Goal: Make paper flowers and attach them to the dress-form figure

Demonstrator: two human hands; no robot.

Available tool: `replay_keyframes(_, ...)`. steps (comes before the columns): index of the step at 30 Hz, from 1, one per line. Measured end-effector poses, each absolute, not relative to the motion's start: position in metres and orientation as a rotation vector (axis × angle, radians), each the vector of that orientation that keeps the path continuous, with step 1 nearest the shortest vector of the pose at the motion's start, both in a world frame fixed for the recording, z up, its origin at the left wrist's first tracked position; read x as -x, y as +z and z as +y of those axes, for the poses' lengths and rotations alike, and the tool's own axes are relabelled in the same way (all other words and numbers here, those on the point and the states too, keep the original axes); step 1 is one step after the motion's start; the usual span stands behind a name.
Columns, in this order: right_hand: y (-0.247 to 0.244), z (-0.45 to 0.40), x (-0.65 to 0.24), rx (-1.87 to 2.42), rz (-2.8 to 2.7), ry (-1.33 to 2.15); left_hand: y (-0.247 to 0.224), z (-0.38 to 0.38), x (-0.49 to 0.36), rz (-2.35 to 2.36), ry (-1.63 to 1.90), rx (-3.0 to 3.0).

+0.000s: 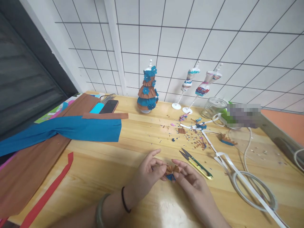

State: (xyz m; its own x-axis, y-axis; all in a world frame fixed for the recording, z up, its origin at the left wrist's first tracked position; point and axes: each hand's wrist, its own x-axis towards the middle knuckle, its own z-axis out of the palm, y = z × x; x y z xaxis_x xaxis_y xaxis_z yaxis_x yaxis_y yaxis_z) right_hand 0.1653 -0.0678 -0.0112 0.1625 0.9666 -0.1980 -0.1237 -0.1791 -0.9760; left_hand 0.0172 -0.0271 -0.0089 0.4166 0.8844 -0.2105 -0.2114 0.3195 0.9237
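Observation:
Between my fingertips, low over the table, is a small pleated paper flower [171,172], brown on top and blue below. My left hand [150,171] pinches its left side with thumb and forefinger, the other fingers partly stretched. My right hand [191,180] grips its right side between thumb and fingers. Just beyond the right hand lie yellow and green thread snips [196,164], blades pointing away to the left. Further back stands a mini dress form [147,87] dressed in tiered blue and brown crepe paper with blue flowers.
Blue crepe paper [95,128], brown crepe paper [45,164] and a red strip [48,190] lie left, near a phone [109,106]. Two bare-standed dress forms [190,80] and a glass jar [213,106] stand behind paper scraps [198,142]. A tape roll [273,199] lies right.

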Motion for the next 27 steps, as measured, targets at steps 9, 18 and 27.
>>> replay_keyframes(9, -0.007, -0.067, -0.164, 1.372, -0.989, 1.277, -0.012, -0.029, -0.017, 0.896, 0.813, -1.061)
replay_keyframes(18, -0.008, -0.066, -0.163, 1.352, -1.065, 1.295, -0.012, -0.028, -0.017, 0.829, 0.809, -1.068)
replay_keyframes(27, -0.001, -0.066, -0.165, 1.387, -1.072, 1.330, -0.011, -0.028, -0.018, 0.878, 0.831, -1.057)
